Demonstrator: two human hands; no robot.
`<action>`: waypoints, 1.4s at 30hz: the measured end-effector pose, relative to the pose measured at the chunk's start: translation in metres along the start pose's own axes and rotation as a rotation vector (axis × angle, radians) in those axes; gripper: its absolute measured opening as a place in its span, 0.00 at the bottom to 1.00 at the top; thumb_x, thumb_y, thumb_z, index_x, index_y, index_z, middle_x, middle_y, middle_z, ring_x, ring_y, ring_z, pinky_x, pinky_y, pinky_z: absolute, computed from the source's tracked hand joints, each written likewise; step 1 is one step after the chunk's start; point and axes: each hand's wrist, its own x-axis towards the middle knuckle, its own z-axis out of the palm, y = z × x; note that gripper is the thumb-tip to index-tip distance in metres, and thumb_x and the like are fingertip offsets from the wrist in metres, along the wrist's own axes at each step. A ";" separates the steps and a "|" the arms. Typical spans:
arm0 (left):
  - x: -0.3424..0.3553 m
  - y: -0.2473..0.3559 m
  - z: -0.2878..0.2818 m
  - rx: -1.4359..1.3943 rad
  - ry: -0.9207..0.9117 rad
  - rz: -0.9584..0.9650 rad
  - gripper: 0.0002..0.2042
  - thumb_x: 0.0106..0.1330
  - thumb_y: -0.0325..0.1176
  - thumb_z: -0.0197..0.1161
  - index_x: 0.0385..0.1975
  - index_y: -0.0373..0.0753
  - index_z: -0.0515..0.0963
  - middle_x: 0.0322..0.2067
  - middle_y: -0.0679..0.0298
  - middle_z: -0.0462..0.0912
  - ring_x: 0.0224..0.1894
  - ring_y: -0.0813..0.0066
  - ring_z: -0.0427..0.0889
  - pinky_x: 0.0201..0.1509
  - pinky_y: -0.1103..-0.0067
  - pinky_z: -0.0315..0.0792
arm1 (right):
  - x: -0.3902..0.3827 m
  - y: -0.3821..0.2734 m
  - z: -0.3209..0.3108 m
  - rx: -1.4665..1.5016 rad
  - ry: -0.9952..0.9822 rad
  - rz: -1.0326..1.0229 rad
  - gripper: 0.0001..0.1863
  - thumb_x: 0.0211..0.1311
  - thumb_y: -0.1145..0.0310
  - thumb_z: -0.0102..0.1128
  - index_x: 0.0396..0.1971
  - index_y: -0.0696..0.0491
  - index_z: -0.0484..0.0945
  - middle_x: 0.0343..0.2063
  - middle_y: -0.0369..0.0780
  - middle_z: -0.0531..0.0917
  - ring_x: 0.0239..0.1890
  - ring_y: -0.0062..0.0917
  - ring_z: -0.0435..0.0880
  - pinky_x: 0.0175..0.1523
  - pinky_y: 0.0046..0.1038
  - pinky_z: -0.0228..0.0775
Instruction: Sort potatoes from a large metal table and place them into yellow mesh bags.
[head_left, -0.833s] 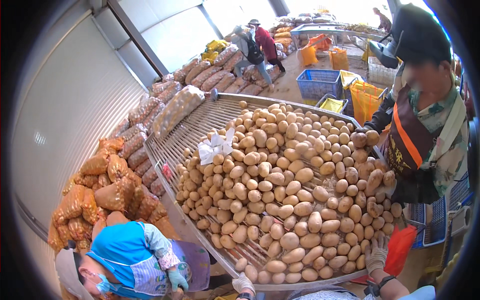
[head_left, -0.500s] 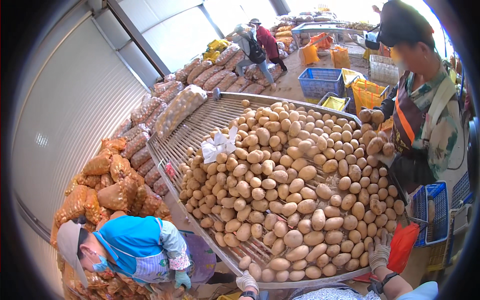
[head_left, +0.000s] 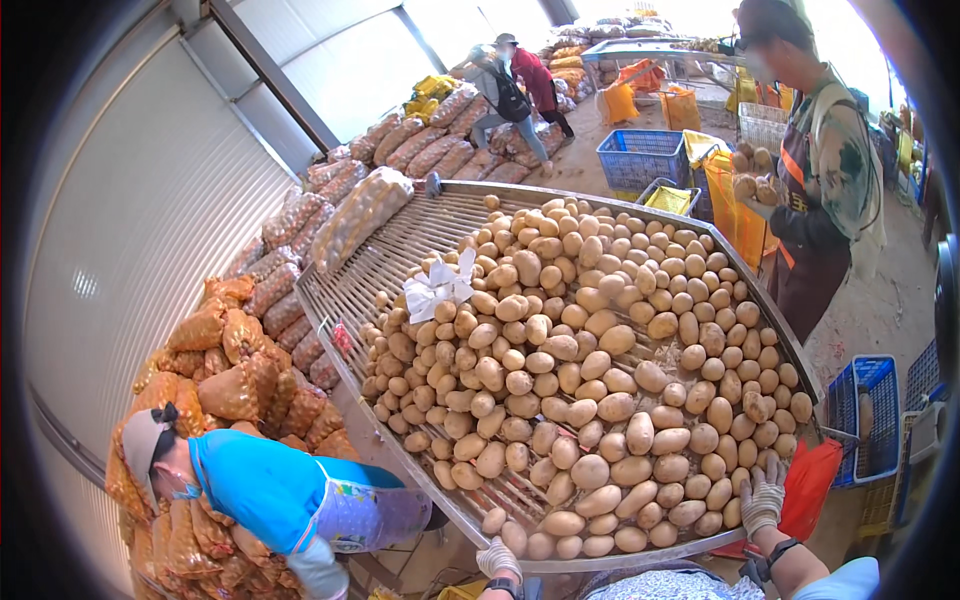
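Observation:
A heap of potatoes (head_left: 560,350) covers most of a slatted metal sorting table (head_left: 350,250). My left hand (head_left: 498,558), in a pale knit glove, rests on the near metal rim with its fingers laid over the edge and nothing visible in it. At the near right corner, my right hand (head_left: 763,503), gloved alike, lies open with fingers stretched toward the closest potatoes. It touches or almost touches them; no potato is held. A crumpled white paper (head_left: 438,288) sits on the left of the heap.
Orange net sacks (head_left: 235,390) are piled at left, where a co-worker in blue (head_left: 265,485) bends down. Another co-worker (head_left: 825,190) stands at right holding potatoes over an orange bag (head_left: 735,215). Blue crates (head_left: 875,420) and a red bag (head_left: 812,485) are beside the right corner.
The co-worker at right has stepped back from the table, carrying potatoes to the orange bag. The one in blue has bent lower toward the sacks. My hands have hardly moved.

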 end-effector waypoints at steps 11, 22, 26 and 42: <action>0.003 -0.005 0.001 0.022 0.010 0.000 0.23 0.56 0.38 0.69 0.44 0.25 0.77 0.39 0.49 0.85 0.40 0.59 0.83 0.46 0.69 0.75 | 0.006 -0.017 -0.027 0.058 -0.172 0.090 0.22 0.61 0.60 0.58 0.51 0.57 0.76 0.68 0.50 0.59 0.72 0.48 0.51 0.74 0.44 0.46; 0.002 -0.002 0.000 0.016 -0.011 -0.005 0.21 0.57 0.35 0.67 0.46 0.24 0.77 0.41 0.46 0.84 0.42 0.56 0.83 0.48 0.68 0.75 | 0.005 -0.017 -0.024 0.043 -0.115 0.069 0.20 0.60 0.61 0.58 0.49 0.56 0.76 0.67 0.51 0.60 0.70 0.51 0.53 0.72 0.45 0.49; 0.003 -0.002 -0.001 0.058 -0.017 0.002 0.21 0.58 0.35 0.66 0.46 0.24 0.76 0.41 0.46 0.84 0.42 0.56 0.83 0.48 0.68 0.75 | 0.005 -0.019 -0.029 0.061 -0.159 0.094 0.21 0.61 0.58 0.57 0.50 0.56 0.76 0.68 0.51 0.60 0.71 0.52 0.51 0.73 0.46 0.46; -0.015 0.020 -0.007 0.080 0.072 -0.035 0.30 0.57 0.51 0.68 0.43 0.24 0.79 0.41 0.43 0.84 0.44 0.51 0.83 0.47 0.66 0.74 | 0.005 -0.017 -0.026 0.085 -0.142 0.085 0.21 0.61 0.58 0.58 0.48 0.57 0.77 0.67 0.50 0.60 0.70 0.50 0.52 0.75 0.46 0.42</action>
